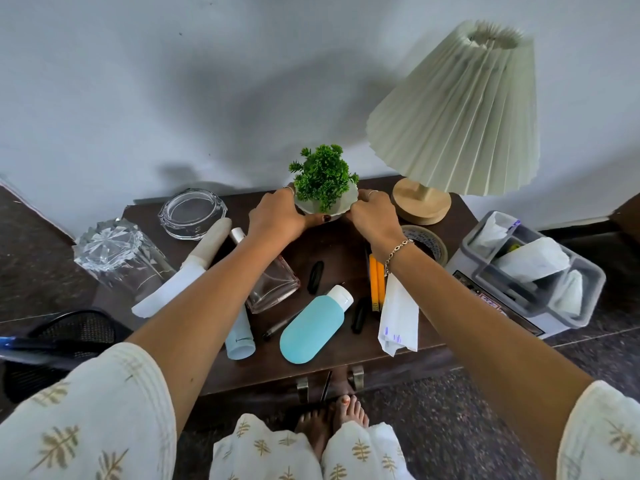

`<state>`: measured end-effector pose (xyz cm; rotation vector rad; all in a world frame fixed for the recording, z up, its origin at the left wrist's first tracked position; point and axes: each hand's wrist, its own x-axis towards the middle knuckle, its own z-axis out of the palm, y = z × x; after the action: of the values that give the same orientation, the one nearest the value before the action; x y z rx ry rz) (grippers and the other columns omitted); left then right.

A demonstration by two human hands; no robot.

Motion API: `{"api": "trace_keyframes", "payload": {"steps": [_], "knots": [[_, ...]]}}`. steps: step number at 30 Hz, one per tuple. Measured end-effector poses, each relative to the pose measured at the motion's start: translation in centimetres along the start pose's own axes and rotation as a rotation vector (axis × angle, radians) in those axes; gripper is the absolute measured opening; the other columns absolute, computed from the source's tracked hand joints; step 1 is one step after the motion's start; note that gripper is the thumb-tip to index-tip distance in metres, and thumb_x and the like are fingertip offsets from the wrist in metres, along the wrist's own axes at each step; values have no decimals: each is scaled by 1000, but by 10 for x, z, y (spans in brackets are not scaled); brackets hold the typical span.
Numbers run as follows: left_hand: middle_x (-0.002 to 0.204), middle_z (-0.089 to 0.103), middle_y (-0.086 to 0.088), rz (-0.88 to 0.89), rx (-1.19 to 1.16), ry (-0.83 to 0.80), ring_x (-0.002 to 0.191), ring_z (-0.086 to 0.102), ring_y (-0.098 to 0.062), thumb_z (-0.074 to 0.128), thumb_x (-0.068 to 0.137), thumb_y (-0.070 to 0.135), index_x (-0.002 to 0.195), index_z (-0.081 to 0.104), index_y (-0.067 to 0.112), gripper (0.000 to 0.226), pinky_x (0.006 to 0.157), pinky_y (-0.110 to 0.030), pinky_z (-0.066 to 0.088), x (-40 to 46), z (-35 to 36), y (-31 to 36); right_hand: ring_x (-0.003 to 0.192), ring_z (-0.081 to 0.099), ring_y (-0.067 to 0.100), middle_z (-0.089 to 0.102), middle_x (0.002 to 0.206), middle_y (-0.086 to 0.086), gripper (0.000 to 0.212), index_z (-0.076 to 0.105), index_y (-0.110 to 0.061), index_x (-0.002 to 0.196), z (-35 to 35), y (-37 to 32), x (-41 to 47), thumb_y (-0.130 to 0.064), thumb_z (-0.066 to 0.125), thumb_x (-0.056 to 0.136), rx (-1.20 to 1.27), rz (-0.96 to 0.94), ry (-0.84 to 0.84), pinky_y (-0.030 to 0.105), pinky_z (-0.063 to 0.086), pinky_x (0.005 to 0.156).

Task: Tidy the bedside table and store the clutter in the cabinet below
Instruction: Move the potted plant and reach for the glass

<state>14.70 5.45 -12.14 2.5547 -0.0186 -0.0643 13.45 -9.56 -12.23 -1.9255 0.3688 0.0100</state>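
A small green plant in a white pot (323, 183) stands at the back middle of the dark bedside table (332, 244). My left hand (277, 213) and my right hand (372, 213) clasp the pot from either side. Clutter lies nearer me: a teal bottle with a white cap (313, 329), a clear square glass bottle (275, 289), a pale blue tube (239, 337), yellow pencils (375, 282), folded white paper (398, 317), two black clips (316, 276), a pen (277, 327) and a tape roll (429, 245). The cabinet handles (356, 375) show below the front edge.
A pleated lamp (460, 116) stands at the back right. A glass ashtray (192, 213), a cut-glass tumbler on its side (117, 258) and a rolled paper (194, 268) lie at the left. A grey bin holding crumpled paper (533, 268) sits to the right, a black mesh basket (52, 344) to the left.
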Motion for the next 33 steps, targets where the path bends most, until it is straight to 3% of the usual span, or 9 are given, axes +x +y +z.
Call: {"api": "trace_keyframes", "payload": {"steps": [3,7,12,15,17,22,25,28,33], "knots": [[108,66,-8,-24,37,2,104,59,-31,71,67,62,118,58,18,69,90,-46,49,0,0,4,82,62,17,71,94,6,24,69,-13,98,0,1,3,-14,51,82,32,11,-10,31,51,71],[111,65,-4,-48,40,-21,107,59,-28,68,64,67,115,59,21,70,92,-47,47,-1,-4,10,78,63,19,73,93,10,28,70,-12,91,0,13,20,-17,50,73,76,34,-88,40,55,78],[124,60,-6,-68,70,-23,117,55,-31,70,69,61,134,42,23,81,96,-48,44,-17,-7,16,77,55,18,66,77,4,27,68,-19,82,-13,-3,-9,-9,47,68,147,51,-170,38,50,79],[130,57,-10,-24,125,37,121,51,-33,66,77,54,145,26,23,85,96,-49,43,-35,-6,13,102,62,29,69,100,18,35,65,-24,88,-19,-7,-29,2,45,76,136,23,-205,53,42,102],[131,55,-11,20,195,74,123,50,-31,62,83,51,146,25,19,80,95,-49,42,-47,-10,8,121,51,40,62,115,30,38,65,-23,95,-22,-10,-37,5,44,81,131,11,-213,59,35,104],[130,55,-11,90,298,143,122,50,-29,54,89,47,136,40,13,60,98,-46,42,-69,-49,-1,113,59,28,62,110,18,39,51,-2,127,-29,-22,-62,5,44,89,68,9,-219,43,43,105],[128,57,-9,55,337,124,120,52,-29,55,88,46,132,47,14,55,97,-44,45,-76,-79,-8,102,64,32,68,101,14,35,61,-12,117,-23,-33,-74,-6,51,84,-105,-68,-225,47,49,96],[127,59,-8,15,370,116,118,54,-28,57,87,45,129,51,15,53,97,-43,46,-81,-106,-22,93,66,25,68,93,6,27,63,-18,109,-7,-47,-80,-13,53,84,-153,-125,-269,39,51,90],[136,52,-8,-185,287,54,125,48,-29,58,86,43,135,44,16,58,102,-43,40,-67,-147,-58,91,62,19,65,92,2,26,63,-10,111,30,-68,-76,-14,58,86,-180,-222,-367,31,50,87]]}}
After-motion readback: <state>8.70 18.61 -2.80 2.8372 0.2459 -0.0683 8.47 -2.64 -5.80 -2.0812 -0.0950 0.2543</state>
